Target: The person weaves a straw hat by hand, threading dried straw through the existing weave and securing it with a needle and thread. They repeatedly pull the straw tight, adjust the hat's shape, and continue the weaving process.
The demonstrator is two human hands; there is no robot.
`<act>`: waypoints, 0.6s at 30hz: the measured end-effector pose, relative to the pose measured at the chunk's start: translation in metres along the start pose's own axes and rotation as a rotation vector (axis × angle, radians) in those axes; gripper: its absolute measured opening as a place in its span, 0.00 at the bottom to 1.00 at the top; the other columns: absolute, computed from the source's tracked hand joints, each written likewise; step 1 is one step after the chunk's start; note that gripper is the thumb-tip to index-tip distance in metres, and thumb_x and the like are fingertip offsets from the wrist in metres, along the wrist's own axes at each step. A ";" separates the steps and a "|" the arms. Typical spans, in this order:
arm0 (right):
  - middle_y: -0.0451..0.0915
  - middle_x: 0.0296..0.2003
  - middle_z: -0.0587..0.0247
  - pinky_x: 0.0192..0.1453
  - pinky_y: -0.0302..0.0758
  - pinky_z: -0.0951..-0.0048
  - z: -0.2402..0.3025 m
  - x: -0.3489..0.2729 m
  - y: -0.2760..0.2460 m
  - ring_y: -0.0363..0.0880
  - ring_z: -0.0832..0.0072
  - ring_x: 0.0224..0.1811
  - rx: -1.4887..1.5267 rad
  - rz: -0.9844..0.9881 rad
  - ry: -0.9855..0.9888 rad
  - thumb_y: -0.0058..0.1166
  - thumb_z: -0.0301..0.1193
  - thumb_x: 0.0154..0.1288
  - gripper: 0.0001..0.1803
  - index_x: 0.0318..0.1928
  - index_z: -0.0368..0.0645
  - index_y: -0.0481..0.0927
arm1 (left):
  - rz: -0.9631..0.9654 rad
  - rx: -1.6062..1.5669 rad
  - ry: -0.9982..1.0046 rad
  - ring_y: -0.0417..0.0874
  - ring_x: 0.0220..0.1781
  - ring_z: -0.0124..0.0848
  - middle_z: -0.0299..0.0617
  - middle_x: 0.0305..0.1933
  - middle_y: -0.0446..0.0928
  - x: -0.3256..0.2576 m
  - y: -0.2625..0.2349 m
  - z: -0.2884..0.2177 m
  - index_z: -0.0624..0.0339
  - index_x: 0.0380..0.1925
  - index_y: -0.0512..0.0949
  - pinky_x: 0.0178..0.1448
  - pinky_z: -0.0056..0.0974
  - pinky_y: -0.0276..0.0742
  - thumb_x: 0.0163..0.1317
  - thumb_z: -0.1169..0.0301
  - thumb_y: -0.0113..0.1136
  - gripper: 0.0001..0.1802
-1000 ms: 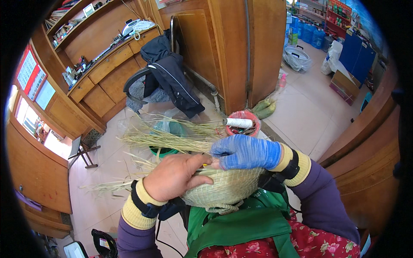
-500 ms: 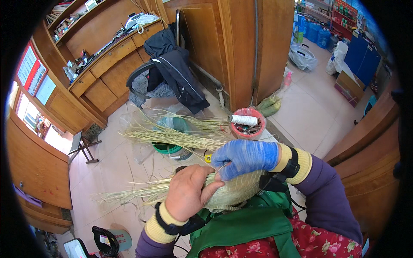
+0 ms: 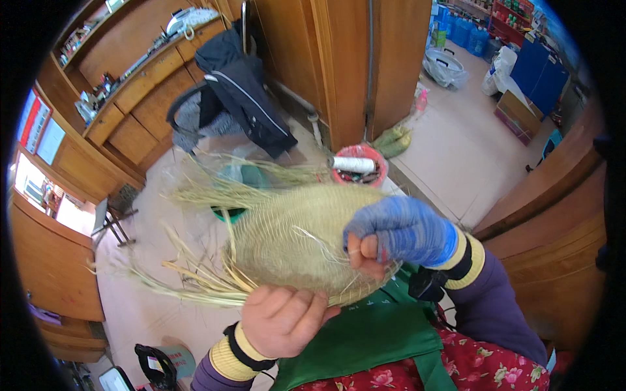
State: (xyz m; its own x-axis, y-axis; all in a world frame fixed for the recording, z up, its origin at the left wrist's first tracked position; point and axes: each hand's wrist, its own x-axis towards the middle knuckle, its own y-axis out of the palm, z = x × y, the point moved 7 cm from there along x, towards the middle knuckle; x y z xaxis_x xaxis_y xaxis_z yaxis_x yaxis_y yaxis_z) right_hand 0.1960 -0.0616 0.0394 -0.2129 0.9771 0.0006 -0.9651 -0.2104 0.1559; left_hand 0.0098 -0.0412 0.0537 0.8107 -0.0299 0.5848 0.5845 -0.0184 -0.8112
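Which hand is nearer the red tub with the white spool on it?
Right. The right hand, in a blue glove, grips the woven straw piece just below the red tub. The bare left hand holds the piece's lower edge, farther from the tub.

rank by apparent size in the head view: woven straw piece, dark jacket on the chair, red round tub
1. Woven straw piece, though nearness to the camera inflates it.
2. Dark jacket on the chair.
3. Red round tub.
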 end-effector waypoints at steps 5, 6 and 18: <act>0.84 0.33 0.63 0.37 0.72 0.80 -0.136 -0.039 -0.010 0.74 0.81 0.29 0.160 -0.180 0.262 0.49 0.37 0.76 0.15 0.41 0.38 0.81 | 0.343 -0.111 -0.207 0.77 0.39 0.36 0.37 0.32 0.75 -0.083 0.116 -0.003 0.56 0.36 0.81 0.42 0.40 0.71 0.55 0.64 0.65 0.11; 0.84 0.33 0.62 0.37 0.72 0.80 -0.155 -0.046 -0.014 0.74 0.81 0.30 0.160 -0.208 0.284 0.49 0.37 0.76 0.15 0.40 0.38 0.81 | 0.382 -0.176 -0.247 0.78 0.39 0.37 0.38 0.33 0.76 -0.095 0.129 -0.005 0.57 0.35 0.81 0.43 0.41 0.72 0.55 0.64 0.66 0.11; 0.83 0.36 0.58 0.41 0.74 0.74 -0.132 -0.086 -0.046 0.78 0.74 0.34 0.073 -0.366 0.067 0.54 0.39 0.72 0.16 0.36 0.36 0.82 | 0.618 -0.437 -0.545 0.83 0.37 0.49 0.48 0.32 0.81 -0.099 0.157 0.018 0.59 0.34 0.81 0.43 0.47 0.79 0.61 0.65 0.64 0.08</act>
State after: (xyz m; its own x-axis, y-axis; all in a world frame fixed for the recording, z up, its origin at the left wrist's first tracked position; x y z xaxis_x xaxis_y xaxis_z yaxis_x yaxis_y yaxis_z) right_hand 0.2385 -0.1404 -0.0986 0.1325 0.9822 -0.1328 -0.9662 0.1579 0.2038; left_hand 0.0222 -0.0232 -0.1317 0.9427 0.3113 -0.1201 0.0688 -0.5336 -0.8429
